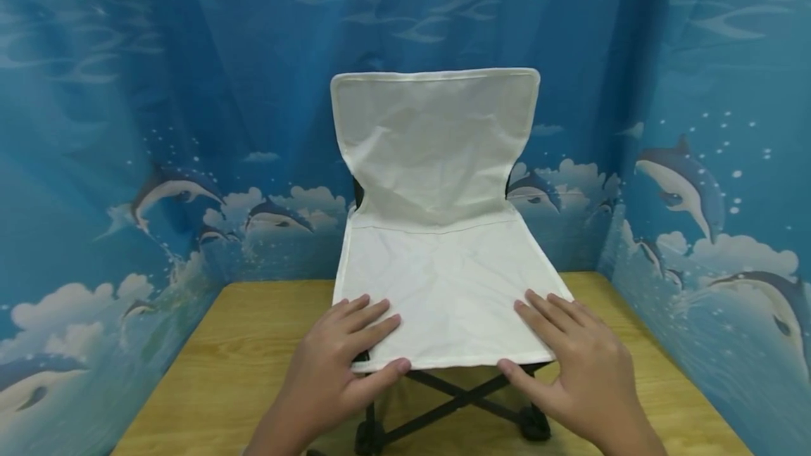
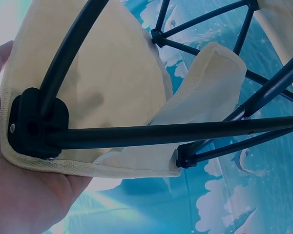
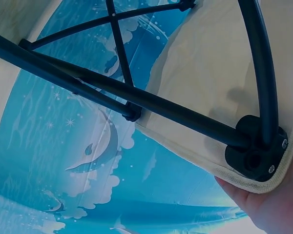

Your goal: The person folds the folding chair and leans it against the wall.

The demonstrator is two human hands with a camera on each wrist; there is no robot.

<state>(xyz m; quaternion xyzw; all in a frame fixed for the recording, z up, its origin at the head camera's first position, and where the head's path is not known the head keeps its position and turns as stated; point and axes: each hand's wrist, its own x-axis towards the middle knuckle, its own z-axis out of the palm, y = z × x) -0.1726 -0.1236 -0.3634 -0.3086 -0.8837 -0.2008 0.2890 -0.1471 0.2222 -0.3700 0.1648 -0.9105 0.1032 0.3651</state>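
Observation:
A folding chair with a white fabric seat (image 1: 437,273) stands unfolded on a wooden tabletop, its backrest (image 1: 437,132) upright at the far side. On the seat's front left corner rests my left hand (image 1: 345,350), fingers spread over the cloth. My right hand (image 1: 573,357) lies the same way on the front right corner, thumb along the front edge. Beneath the cloth, both wrist views show black tubes and corner joints, with a left joint (image 2: 36,124) and a right joint (image 3: 256,148) close to the palms. The hands' fingertips are hidden in the wrist views.
The wooden tabletop (image 1: 253,350) extends on both sides of the chair. Blue curtains (image 1: 253,41) printed with dolphins and clouds enclose the back and sides. Crossed black legs (image 1: 465,396) end in feet, one black foot (image 1: 534,422) at the front right.

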